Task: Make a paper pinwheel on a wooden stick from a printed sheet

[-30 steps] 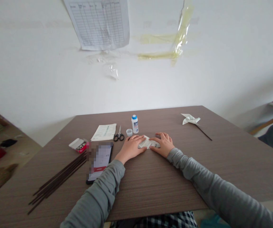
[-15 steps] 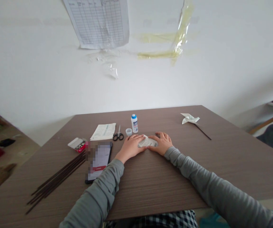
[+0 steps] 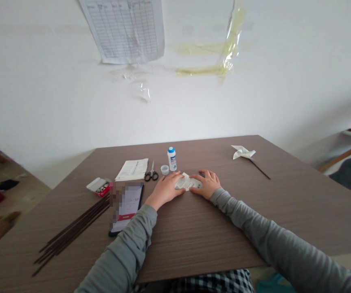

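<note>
A small piece of printed paper (image 3: 187, 182) is at the middle of the table, between my two hands. My left hand (image 3: 167, 189) grips its left edge, thumb on the near side and fingers on the far side. At the right edge, my right hand (image 3: 207, 184) pinches it in the same way, fingers curled. The paper's ends are hidden under my fingers. Just beyond my left hand stand a white glue bottle (image 3: 172, 160) with a blue top and a small clear cap (image 3: 165, 169). Black-handled scissors (image 3: 151, 174) lie to their left.
Stacked printed sheets (image 3: 132, 169) lie left of the scissors. Nearer are an open small box (image 3: 99, 186), a phone (image 3: 128, 207) and a bundle of thin dark sticks (image 3: 74, 230). A paper pinwheel (image 3: 243, 152) on a stick lies at the right back. A wall (image 3: 194, 114) rises behind the table.
The paper shows more of its printed face and looks flatter and wider. My left hand has shifted slightly left; my right hand has barely moved.
</note>
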Motion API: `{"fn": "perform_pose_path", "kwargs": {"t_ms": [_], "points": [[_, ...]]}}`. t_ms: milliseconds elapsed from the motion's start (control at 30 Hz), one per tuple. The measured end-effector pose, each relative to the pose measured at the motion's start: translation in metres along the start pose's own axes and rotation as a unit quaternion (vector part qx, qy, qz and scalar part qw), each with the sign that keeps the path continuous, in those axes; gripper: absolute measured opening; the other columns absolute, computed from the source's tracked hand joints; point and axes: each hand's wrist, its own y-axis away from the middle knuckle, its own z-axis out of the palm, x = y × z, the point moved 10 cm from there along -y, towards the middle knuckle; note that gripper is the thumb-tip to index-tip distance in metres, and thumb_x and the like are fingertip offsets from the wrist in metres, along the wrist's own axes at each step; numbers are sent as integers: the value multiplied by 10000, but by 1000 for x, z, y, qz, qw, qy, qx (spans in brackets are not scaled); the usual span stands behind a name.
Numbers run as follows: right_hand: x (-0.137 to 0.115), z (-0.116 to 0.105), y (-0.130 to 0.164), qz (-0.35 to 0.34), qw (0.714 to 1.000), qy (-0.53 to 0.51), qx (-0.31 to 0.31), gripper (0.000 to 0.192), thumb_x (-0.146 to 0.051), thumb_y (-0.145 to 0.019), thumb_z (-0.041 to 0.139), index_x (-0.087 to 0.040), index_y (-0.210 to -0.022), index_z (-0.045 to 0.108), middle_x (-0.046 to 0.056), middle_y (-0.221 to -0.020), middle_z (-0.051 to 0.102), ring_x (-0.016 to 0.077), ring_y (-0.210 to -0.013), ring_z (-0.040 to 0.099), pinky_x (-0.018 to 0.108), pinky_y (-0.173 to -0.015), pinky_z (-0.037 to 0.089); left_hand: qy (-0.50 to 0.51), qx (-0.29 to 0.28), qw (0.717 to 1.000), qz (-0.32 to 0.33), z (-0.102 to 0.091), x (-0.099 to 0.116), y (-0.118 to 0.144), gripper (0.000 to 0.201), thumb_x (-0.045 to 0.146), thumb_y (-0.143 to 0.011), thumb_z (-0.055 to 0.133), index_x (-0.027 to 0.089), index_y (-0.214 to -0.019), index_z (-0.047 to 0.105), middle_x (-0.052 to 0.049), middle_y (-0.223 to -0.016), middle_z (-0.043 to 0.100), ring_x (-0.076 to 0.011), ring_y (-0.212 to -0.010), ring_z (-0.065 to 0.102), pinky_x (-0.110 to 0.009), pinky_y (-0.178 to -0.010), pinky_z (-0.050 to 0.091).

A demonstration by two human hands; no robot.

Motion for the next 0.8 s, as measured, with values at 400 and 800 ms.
{"fn": "perform_pose_path", "kwargs": {"t_ms": [400,800], "points": [[-2,-3,2,-7,1000,-2,-4,632,-622,-1131,920,-532,-1752,851,84,-1962,629,481,-1843,522,691,-1553,385,-36,4,999,-31,-14,-14,26,513,373,-1167,832,422,-1677,848,-74,-2059,612,-448,-1948,519,-740,-1597,393],[-1,-4,2,-9,1000,-4,-5,628,-607,-1140,918,-524,-1758,850,84,-1970,626,485,-1846,521,680,-1559,372,-64,2,996,-62,-22,-28,48,445,286,-1228,732,418,-1622,891,-118,-2062,596,-504,-1977,444,-939,-1572,263]]}}
